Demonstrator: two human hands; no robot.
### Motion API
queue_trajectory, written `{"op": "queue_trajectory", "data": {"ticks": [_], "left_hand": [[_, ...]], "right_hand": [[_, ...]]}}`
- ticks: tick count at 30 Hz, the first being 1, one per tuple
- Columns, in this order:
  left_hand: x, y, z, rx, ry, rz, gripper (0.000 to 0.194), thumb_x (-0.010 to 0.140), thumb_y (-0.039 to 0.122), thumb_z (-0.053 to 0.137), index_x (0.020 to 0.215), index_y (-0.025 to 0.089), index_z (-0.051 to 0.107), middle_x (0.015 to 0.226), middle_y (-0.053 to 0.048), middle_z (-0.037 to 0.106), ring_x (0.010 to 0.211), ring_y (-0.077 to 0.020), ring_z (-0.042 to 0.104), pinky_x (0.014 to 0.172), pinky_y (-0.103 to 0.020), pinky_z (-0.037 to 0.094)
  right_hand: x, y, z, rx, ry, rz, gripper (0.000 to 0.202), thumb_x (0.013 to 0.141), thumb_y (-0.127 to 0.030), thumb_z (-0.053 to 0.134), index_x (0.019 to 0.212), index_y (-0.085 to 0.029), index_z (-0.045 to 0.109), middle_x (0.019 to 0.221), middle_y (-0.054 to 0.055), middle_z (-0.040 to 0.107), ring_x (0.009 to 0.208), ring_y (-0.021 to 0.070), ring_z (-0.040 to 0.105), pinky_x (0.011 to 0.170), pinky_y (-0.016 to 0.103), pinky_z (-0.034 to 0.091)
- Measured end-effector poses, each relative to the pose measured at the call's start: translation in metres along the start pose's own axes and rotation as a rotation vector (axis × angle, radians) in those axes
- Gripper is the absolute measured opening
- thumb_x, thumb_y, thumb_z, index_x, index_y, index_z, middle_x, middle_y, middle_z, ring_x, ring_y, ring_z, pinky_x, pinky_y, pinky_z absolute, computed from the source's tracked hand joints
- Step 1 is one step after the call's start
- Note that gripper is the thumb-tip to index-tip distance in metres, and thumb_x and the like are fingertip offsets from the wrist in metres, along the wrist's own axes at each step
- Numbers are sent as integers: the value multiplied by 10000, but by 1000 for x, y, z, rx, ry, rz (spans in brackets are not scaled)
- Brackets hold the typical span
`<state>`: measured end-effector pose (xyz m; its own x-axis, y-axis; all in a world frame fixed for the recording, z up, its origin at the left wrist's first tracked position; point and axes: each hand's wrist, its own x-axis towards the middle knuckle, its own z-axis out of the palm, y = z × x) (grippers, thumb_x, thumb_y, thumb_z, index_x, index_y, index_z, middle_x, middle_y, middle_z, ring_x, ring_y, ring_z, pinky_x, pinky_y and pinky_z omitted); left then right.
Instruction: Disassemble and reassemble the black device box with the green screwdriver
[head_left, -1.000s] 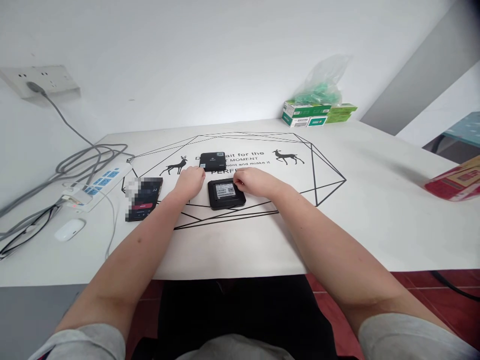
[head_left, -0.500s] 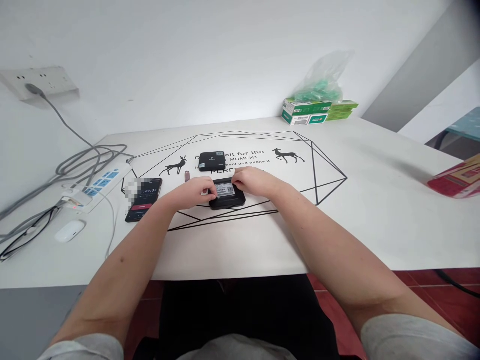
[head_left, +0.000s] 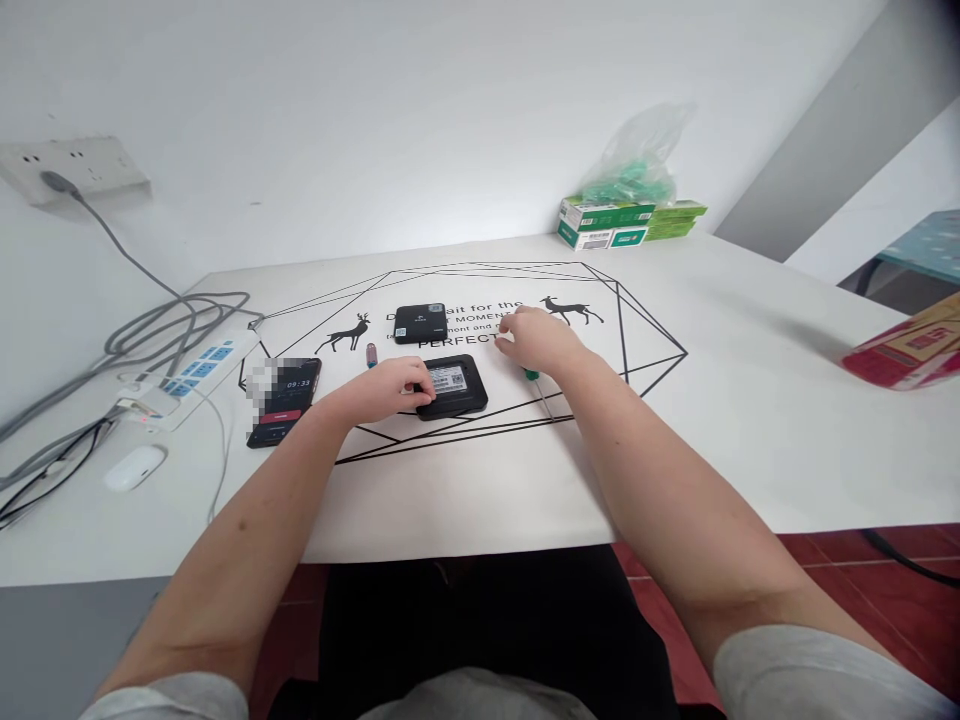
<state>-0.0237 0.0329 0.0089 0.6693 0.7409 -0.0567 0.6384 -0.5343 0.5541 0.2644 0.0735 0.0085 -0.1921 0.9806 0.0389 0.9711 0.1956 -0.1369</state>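
Note:
A black case with a white-labelled part inside (head_left: 471,397) lies on the desk mat in front of me. My left hand (head_left: 394,388) has its fingers closed on the case's left edge. Right of the case, my right hand (head_left: 536,338) is over the mat with its fingers curved and apart, holding nothing visible. A green-handled screwdriver (head_left: 533,376) lies partly beneath it, its shaft pointing toward me. Farther back sits a black square cover (head_left: 421,324) with small labels. The tip of a second, reddish handle (head_left: 371,354) shows beyond my left hand.
On the left are a phone (head_left: 285,400), a white earbud case (head_left: 136,467), a power strip (head_left: 206,370) and coiled grey cables (head_left: 172,318). Green boxes (head_left: 609,215) with a plastic bag stand at the back right; a red package (head_left: 904,352) is at far right.
My right hand has left the case and moved right, its fingers now apart. The green-handled screwdriver has come into view. My left hand stays at the case.

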Motion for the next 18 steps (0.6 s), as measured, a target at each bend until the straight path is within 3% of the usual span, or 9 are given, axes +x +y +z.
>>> {"op": "queue_trajectory", "data": {"ticks": [4, 8, 10, 12, 15, 18], "left_hand": [[-3, -6, -6, -4, -15, -11, 292, 933, 490, 647, 1013, 270, 821, 1177, -73, 728, 1051, -268, 695, 977, -429, 546], [-9, -11, -14, 21, 25, -56, 362, 912, 536, 697, 1157, 301, 823, 1279, -63, 737, 1157, -296, 676, 991, -437, 551], [-12, -11, -17, 36, 35, -86, 418, 895, 574, 727, 1208, 310, 809, 1368, -62, 716, 1259, -324, 643, 1052, -461, 538], [-13, -9, -17, 70, 32, -121, 620, 824, 619, 810, 1369, 331, 740, 1504, -62, 658, 1410, -370, 557, 1153, -505, 487], [-10, -6, -11, 150, -11, -183, 983, 703, 653, 904, 1569, 320, 577, 1647, -89, 554, 1566, -426, 401, 1255, -561, 390], [-6, -5, -4, 177, -29, -212, 973, 734, 674, 858, 1574, 282, 561, 1657, -123, 542, 1573, -425, 409, 1269, -547, 376]], "right_hand": [[-5, 7, -5, 35, -185, 197, 589, 987, -535, 649, 1435, -152, 632, 1474, 236, 641, 1242, 382, 687, 927, 467, 585], [-6, 9, -5, 56, -229, 178, 502, 882, -277, 759, 1356, -136, 671, 1350, 223, 715, 1133, 352, 718, 860, 419, 583], [-5, 7, -5, 78, -205, 163, 568, 876, -216, 734, 1429, -145, 628, 1336, 217, 723, 1100, 333, 724, 850, 405, 582], [-5, 5, -5, 146, -118, 131, 644, 914, -226, 686, 1537, -157, 536, 1320, 204, 729, 1089, 308, 721, 887, 405, 585], [-5, -4, -5, 484, 156, -19, 619, 958, -258, 622, 1560, -180, 502, 1254, 152, 735, 999, 255, 720, 959, 431, 598], [-10, -21, 1, 904, 374, -260, 551, 975, -313, 599, 1517, -248, 523, 1294, 103, 696, 955, 217, 700, 911, 419, 641]]}}
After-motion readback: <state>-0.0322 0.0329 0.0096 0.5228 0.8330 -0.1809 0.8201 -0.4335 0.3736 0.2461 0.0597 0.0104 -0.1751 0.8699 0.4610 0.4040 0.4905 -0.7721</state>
